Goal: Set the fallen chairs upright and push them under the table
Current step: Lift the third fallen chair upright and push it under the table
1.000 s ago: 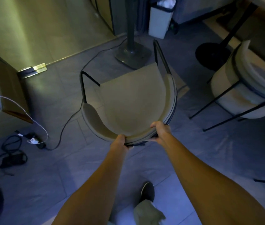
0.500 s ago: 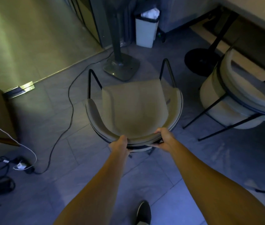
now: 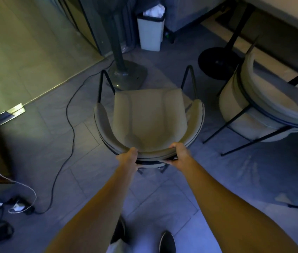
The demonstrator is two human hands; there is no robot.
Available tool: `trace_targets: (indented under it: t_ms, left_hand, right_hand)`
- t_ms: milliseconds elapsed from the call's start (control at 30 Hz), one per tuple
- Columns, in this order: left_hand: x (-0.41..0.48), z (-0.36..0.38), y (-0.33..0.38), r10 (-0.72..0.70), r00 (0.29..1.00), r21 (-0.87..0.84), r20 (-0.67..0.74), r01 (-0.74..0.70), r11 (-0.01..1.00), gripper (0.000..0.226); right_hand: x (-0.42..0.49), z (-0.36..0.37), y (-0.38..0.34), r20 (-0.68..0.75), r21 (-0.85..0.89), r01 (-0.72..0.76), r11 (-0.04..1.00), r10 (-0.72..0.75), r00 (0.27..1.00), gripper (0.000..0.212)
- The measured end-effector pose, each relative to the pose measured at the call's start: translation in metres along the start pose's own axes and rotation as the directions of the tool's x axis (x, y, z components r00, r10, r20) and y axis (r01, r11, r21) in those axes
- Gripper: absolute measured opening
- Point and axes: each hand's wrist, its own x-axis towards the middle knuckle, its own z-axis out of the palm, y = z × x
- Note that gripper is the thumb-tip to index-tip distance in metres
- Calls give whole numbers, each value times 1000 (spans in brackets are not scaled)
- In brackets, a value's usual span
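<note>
Head view, frame centre: left hand [image 3: 128, 157] and right hand [image 3: 178, 154] grip the beige armchair [image 3: 149, 117] backrest; best steered squarely toward the upper-right table [image 3: 290, 8], avoiding the fallen chair [image 3: 265, 110].

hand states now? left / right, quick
Left hand: closed on the top edge of the held chair's curved backrest.
Right hand: closed on the same backrest edge, just to the right.
</note>
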Motion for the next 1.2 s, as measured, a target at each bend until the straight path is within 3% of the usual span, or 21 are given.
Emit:
trace_targets:
  t_ms: [200,333,533,633,1100,1200]
  left_hand:
    - [26,15,43,20,998,81,61,-25,996,71]
    - [42,28,77,24,993,156,114,-42,987,79]
    - [66,63,132,44,985,307,165,-94,947,68]
    - [77,86,159,58,983,374,174,-120,920,73]
    - [100,262,255,128,961,487,246,-237,841,72]
    - [106,302,272,115,955,506,273,-244,827,71]
  right_hand:
    - [13,29,-13,-67,118,31,992,-23,998,33]
    - [22,50,-23,-86,175,54,983,-39,996,27]
    - [42,82,-53,-104,235,89,968,-66,992,14]
    - [56,95,-75,-99,264,101,959,-78,992,20]
    - [131,117,-241,-131,371,141,918,-99,986,22]
    - [145,118,-275,-147,386,156,909,-107,983,31]
